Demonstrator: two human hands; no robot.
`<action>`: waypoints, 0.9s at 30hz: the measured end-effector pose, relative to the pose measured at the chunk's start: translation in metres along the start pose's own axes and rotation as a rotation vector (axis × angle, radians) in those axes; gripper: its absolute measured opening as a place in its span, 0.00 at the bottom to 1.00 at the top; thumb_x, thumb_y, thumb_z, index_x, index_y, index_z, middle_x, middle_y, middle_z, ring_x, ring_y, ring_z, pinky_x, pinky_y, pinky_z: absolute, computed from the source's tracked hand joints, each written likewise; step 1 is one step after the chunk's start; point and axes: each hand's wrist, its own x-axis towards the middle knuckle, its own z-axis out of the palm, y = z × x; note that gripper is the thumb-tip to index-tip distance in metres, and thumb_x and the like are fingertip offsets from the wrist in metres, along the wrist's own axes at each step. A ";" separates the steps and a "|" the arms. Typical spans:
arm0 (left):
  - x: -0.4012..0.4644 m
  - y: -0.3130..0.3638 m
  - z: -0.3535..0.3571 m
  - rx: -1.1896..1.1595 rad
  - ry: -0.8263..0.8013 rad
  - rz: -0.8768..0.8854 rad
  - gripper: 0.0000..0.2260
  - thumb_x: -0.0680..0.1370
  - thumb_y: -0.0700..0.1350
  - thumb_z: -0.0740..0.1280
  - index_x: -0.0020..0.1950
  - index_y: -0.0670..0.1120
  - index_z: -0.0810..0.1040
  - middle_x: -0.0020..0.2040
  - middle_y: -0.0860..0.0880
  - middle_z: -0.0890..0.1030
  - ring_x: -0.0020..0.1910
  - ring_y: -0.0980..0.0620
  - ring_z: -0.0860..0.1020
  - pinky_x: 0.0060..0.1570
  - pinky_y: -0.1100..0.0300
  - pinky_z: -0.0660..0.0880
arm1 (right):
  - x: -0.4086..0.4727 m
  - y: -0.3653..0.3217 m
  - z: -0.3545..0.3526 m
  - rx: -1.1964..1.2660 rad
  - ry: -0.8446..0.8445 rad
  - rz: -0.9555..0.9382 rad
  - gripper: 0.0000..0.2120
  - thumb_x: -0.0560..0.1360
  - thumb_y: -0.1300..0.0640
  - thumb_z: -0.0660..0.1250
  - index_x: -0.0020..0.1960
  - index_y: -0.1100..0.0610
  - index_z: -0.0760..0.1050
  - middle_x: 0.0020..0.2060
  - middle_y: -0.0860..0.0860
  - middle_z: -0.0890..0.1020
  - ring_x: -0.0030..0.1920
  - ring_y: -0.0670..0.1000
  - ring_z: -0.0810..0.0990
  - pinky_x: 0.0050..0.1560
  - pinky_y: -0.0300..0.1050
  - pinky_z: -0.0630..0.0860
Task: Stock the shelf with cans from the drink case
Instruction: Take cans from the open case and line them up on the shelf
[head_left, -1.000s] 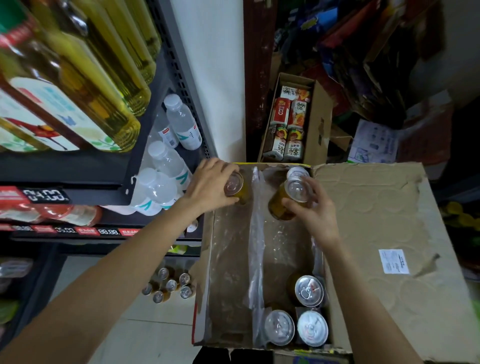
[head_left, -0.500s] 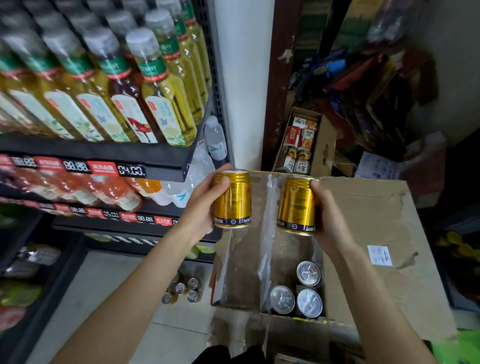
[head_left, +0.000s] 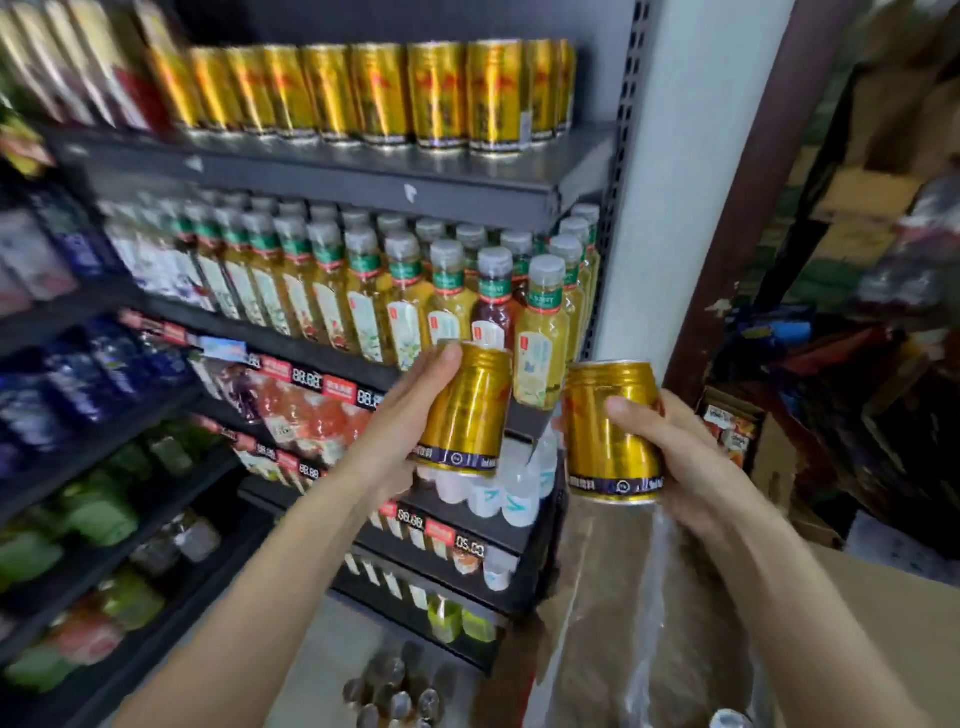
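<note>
My left hand (head_left: 402, 415) grips a gold can (head_left: 467, 410), held upright in front of the bottle shelf. My right hand (head_left: 680, 457) grips a second gold can (head_left: 610, 431) a little to the right and lower. High up, the top shelf (head_left: 363, 171) carries a row of matching gold cans (head_left: 374, 93). The drink case (head_left: 649, 623), an open cardboard box lined with clear plastic, lies below my right arm; one silver can top (head_left: 730, 719) shows at the bottom edge.
Below the top shelf stand rows of tea bottles (head_left: 395, 291), then water bottles (head_left: 498, 488) and price tags. Several loose cans (head_left: 395, 691) stand on the floor. A white pillar (head_left: 665, 208) and stacked cartons (head_left: 737, 436) are at the right.
Both hands lifted their cans out of the case and up in front of the shelves. My view rose, bringing the top shelf of gold cans into sight.
</note>
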 end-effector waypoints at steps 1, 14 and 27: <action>-0.002 0.014 -0.010 -0.021 0.002 0.034 0.42 0.58 0.68 0.74 0.68 0.51 0.71 0.59 0.47 0.81 0.54 0.50 0.81 0.45 0.56 0.80 | 0.005 -0.012 0.012 -0.026 -0.032 -0.031 0.49 0.44 0.38 0.81 0.61 0.57 0.73 0.48 0.57 0.85 0.48 0.55 0.84 0.42 0.47 0.81; 0.061 0.145 -0.207 0.064 0.069 0.556 0.29 0.72 0.50 0.70 0.70 0.46 0.65 0.63 0.48 0.77 0.57 0.55 0.78 0.57 0.57 0.75 | 0.116 -0.107 0.181 0.026 -0.049 -0.318 0.16 0.66 0.53 0.70 0.53 0.54 0.76 0.44 0.50 0.85 0.46 0.51 0.84 0.42 0.46 0.82; 0.196 0.228 -0.395 0.289 0.368 0.746 0.34 0.56 0.64 0.77 0.59 0.63 0.70 0.64 0.50 0.75 0.63 0.50 0.73 0.64 0.46 0.72 | 0.314 -0.120 0.338 -0.339 0.280 -0.569 0.27 0.67 0.54 0.76 0.63 0.54 0.70 0.52 0.47 0.80 0.51 0.42 0.79 0.49 0.35 0.75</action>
